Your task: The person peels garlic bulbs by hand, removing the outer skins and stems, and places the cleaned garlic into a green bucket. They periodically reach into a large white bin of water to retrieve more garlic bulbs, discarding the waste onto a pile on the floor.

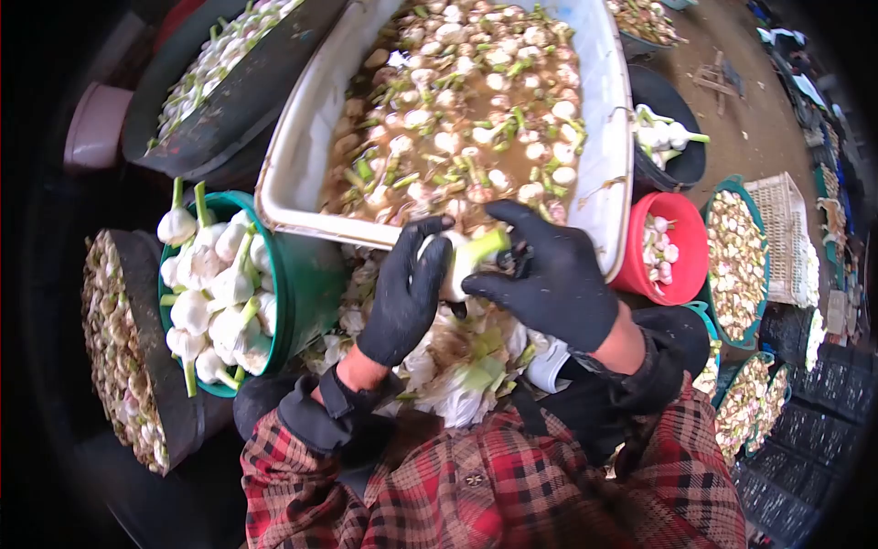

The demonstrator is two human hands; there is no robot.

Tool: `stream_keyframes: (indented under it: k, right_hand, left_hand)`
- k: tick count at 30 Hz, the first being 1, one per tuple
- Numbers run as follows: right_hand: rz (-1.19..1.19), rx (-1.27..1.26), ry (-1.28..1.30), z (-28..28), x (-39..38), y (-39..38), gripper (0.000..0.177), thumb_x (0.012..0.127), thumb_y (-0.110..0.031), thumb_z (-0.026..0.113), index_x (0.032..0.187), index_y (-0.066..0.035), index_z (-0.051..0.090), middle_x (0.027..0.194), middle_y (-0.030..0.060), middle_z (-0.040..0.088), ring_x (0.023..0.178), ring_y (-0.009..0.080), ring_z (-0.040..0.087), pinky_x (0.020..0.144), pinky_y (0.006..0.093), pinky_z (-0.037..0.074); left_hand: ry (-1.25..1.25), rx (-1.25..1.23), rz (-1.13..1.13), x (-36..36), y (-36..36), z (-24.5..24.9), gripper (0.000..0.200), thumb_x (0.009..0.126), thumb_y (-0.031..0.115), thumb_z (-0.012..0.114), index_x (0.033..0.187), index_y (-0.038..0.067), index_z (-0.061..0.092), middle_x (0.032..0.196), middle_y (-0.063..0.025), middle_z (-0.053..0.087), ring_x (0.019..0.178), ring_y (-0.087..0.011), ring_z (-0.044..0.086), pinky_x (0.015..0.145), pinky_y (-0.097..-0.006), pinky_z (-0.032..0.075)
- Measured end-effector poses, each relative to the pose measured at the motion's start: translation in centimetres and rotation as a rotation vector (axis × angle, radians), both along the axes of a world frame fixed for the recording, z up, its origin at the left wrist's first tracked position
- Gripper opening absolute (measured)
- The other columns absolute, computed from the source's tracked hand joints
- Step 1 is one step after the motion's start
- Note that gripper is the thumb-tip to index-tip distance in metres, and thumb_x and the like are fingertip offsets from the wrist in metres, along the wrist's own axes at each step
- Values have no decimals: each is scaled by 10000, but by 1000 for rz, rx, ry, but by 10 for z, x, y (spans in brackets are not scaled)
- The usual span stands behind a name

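Both hands wear black gloves and meet near the front rim of a white tub that holds garlic bulbs in brown water. My left hand has its fingers round a white garlic bulb with a thick green stem. On the stem's side, my right hand is curled, thumb and fingers closing near the stem; a small dark item between its fingers is too unclear to name. Below the hands lies a heap of peeled skins and green leaf scraps.
At the left stands a green bucket full of clean white bulbs. A red bowl with small bulbs and a black bucket are at the right. Beyond them are garlic-filled baskets and a white crate.
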State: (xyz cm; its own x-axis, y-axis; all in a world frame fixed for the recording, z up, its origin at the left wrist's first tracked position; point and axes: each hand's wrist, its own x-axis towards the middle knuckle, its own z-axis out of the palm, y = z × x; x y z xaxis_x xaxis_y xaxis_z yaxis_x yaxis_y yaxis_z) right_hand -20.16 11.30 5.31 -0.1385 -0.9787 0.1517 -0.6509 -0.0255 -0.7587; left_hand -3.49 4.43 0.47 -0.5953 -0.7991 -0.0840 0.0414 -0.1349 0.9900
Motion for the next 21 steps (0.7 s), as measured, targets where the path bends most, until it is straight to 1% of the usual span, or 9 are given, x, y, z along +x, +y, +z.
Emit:
stream_keyframes:
  k: [3,5,6,9,11,12,13,19,21]
  right_hand:
    - [103,-33,-121,-10,-8,2,285,734,-56,778,988,-23,654,825,117,679,702,134,644,641,279,515]
    - [-67,-86,-168,-21,-26,-1,211,744,-89,724,937,-38,655,776,154,663,672,300,660,618,341,518]
    - [-176,-172,-199,-19,-43,-5,184,766,-78,720,938,-43,665,750,132,672,634,226,662,600,317,511]
    - [-391,-432,241,5,-127,-18,160,794,-141,726,930,-64,691,749,113,681,654,172,664,605,298,509]
    - [-535,-314,516,23,-182,-22,261,815,-159,697,1036,-25,659,832,134,694,715,168,672,686,289,517]
    - [-587,-222,685,25,-204,-24,269,789,-196,679,1015,-50,669,856,182,681,794,310,681,703,383,529]
    - [-711,-30,934,27,-212,-26,308,785,-216,668,1046,-52,659,891,194,678,849,335,668,748,404,522]
    - [-70,8,321,-28,-166,-75,356,797,-181,710,1125,-62,638,926,153,671,833,236,663,764,335,518]
    - [229,110,538,-41,-119,-101,346,775,-155,692,1097,-45,628,969,157,660,819,266,658,723,354,523]
  left_hand:
    - [31,168,-84,-4,11,-18,411,1000,248,448,1339,17,422,1087,-126,559,800,-152,619,570,-282,547]
    - [66,288,-178,-1,12,-2,454,997,231,440,1387,11,363,1135,-128,566,839,-176,648,623,-289,542]
    - [36,209,-207,-1,10,-6,443,991,221,455,1370,4,383,1107,-123,583,825,-164,647,622,-281,536]
    - [-48,73,-321,0,10,-15,418,989,219,461,1338,-6,415,1103,-129,594,829,-176,647,650,-282,530]
    - [-90,30,-385,1,16,-17,332,974,192,494,1236,-10,506,1032,-124,628,824,-175,639,698,-294,517]
    - [-141,-100,-422,1,17,-15,312,962,191,518,1203,-7,528,989,-125,636,815,-173,636,707,-300,512]
    - [-193,-232,-458,0,18,-13,292,950,189,542,1169,-3,550,947,-126,644,806,-172,634,715,-306,507]
    - [-229,-347,-580,-2,33,-18,313,894,184,585,1131,-20,561,926,-182,624,826,-310,632,745,-379,508]
    - [-258,-331,-609,-1,35,-18,329,891,199,584,1132,-23,558,949,-194,621,843,-336,631,755,-392,509]
